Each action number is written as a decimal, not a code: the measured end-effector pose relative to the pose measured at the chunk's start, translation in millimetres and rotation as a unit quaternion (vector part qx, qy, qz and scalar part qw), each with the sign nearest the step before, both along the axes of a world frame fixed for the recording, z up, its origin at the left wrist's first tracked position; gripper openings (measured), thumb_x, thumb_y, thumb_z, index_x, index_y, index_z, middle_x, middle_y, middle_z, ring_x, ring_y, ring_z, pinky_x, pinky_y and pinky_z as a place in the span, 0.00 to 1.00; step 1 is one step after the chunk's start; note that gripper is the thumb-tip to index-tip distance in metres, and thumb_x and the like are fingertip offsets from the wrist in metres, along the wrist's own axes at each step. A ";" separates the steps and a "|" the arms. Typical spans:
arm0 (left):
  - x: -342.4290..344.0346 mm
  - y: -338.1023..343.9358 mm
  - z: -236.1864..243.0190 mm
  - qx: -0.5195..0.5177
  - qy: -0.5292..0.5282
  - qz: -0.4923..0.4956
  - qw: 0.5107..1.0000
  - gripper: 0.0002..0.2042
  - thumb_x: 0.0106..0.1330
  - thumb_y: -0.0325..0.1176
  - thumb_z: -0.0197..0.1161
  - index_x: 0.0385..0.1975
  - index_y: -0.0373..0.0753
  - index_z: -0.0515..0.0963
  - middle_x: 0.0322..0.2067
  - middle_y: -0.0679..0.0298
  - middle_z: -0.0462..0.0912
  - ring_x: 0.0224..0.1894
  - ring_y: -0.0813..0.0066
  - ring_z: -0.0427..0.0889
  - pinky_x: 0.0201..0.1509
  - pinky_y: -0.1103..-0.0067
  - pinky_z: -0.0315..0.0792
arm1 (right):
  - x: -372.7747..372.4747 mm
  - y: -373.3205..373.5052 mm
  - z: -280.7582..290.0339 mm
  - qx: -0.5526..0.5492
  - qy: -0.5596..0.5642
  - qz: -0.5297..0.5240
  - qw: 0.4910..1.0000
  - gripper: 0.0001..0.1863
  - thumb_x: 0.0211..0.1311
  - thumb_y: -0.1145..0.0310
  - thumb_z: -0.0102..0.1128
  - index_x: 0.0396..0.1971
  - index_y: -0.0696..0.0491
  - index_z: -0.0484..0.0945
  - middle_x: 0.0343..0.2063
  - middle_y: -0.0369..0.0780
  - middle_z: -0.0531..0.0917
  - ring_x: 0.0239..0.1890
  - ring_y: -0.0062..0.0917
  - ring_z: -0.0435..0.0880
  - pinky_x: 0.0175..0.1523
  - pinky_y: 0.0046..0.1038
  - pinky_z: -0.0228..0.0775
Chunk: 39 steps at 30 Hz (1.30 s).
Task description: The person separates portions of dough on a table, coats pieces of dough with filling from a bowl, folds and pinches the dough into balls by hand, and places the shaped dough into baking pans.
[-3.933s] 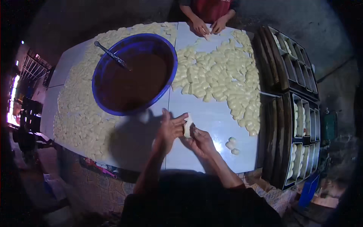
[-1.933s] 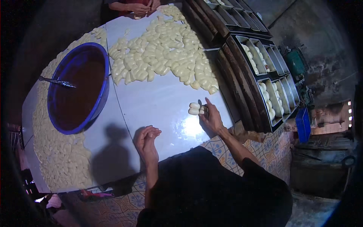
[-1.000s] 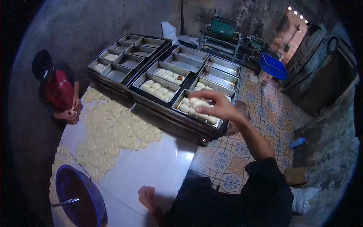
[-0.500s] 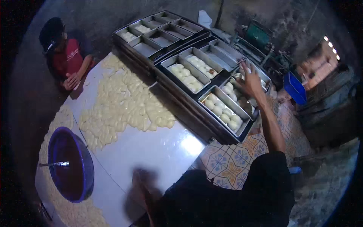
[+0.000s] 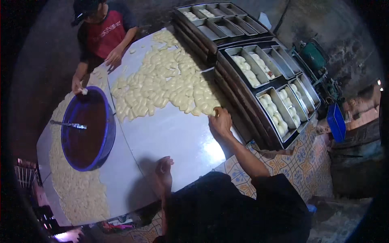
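Note:
Many flattened pale dough pieces lie crowded on the white table. My right hand is at their near right edge, its fingertips closed on one dough piece. Over the near part of the table is my left hand, its fingers loosely bent and apart, with nothing visible in it. To the right, a loaf tin holds rounded dough balls in rows. Further tins beside it hold dough too, and some at the back show bare metal.
A purple basin of brown liquid stands at the left with a brush across it. Flat dough scraps cover the table's left side. Across the table, a co-worker holds a small white piece at the basin's rim. A blue crate is at right.
My right hand has come from over the tins down to the dough on the table. My view has swung, shifting the scene right. The co-worker's hands have parted, one reaching the basin.

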<state>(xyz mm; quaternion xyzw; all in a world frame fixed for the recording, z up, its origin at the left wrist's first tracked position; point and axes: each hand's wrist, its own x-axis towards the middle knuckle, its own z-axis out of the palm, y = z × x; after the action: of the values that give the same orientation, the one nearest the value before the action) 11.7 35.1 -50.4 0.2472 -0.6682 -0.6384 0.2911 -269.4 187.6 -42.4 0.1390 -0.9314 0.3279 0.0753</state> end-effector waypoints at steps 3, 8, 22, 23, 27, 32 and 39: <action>-0.3 -1.0 10.3 -0.005 -0.002 -0.007 1.000 0.06 0.66 0.23 0.56 0.38 0.31 0.77 0.35 0.58 0.81 0.37 0.73 0.81 0.44 0.78 0.74 | 19.6 -11.2 12.7 -0.157 -0.127 0.036 0.979 0.12 0.47 0.67 0.66 0.29 0.59 0.78 0.26 0.45 0.81 0.27 0.30 0.80 0.35 0.31 0.72; 3.6 3.7 69.5 0.114 -0.017 -0.022 0.993 0.13 0.68 0.24 0.52 0.50 0.27 0.73 0.41 0.55 0.80 0.44 0.69 0.80 0.49 0.76 0.74 | 124.3 -32.0 65.3 -0.322 -0.273 0.334 0.843 0.16 0.49 0.78 0.70 0.39 0.59 0.78 0.46 0.38 0.70 0.46 0.21 0.75 0.43 0.20 0.75; 16.1 -12.3 69.2 0.421 0.252 0.029 0.871 0.09 0.63 0.26 0.60 0.42 0.32 0.78 0.39 0.64 0.81 0.41 0.74 0.79 0.44 0.80 0.74 | 173.9 -109.1 97.7 -0.256 -0.216 0.565 0.754 0.20 0.63 0.55 0.55 0.46 0.54 0.79 0.50 0.44 0.67 0.56 0.36 0.65 0.56 0.34 0.64; 14.0 -17.5 74.3 0.565 0.301 0.008 0.769 0.14 0.66 0.31 0.57 0.49 0.34 0.75 0.43 0.65 0.79 0.45 0.72 0.79 0.46 0.79 0.74 | 176.5 -119.3 85.3 -0.262 -0.198 0.576 0.749 0.20 0.61 0.54 0.57 0.44 0.55 0.79 0.51 0.44 0.67 0.57 0.36 0.64 0.57 0.34 0.64; 7.9 -45.8 100.2 0.576 0.392 -0.149 0.702 0.48 0.53 0.69 0.59 0.62 0.32 0.60 0.55 0.55 0.70 0.58 0.65 0.68 0.62 0.71 0.65 | 159.2 -128.4 59.6 -0.294 -0.481 0.542 0.623 0.48 0.57 0.43 0.60 0.68 0.52 0.47 0.64 0.41 0.59 0.64 0.31 0.60 0.66 0.35 0.56; -16.3 -199.8 122.3 0.287 0.221 0.000 0.932 0.50 0.62 0.73 0.28 0.59 0.24 0.64 0.50 0.43 0.76 0.55 0.53 0.75 0.63 0.64 0.63 | 151.1 -140.6 61.2 -0.301 -0.494 0.505 0.641 0.67 0.38 0.23 0.58 0.72 0.42 0.34 0.67 0.42 0.51 0.59 0.31 0.65 0.53 0.40 0.66; 11.8 -352.1 62.9 -0.169 -0.440 0.025 0.882 0.48 0.62 0.72 0.19 0.42 0.32 0.78 0.41 0.52 0.81 0.41 0.51 0.79 0.49 0.61 0.67 | 163.9 -148.1 38.3 -0.382 -0.546 0.442 0.600 0.45 0.60 0.61 0.62 0.71 0.44 0.42 0.64 0.40 0.56 0.54 0.24 0.68 0.50 0.29 0.71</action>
<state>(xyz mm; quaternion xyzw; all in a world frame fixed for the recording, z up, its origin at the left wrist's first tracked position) 23.5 -317.0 12.6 0.4668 -0.8186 -0.3340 0.0205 -105.5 39.6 -4.1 0.2867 -0.4134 0.6621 -0.5555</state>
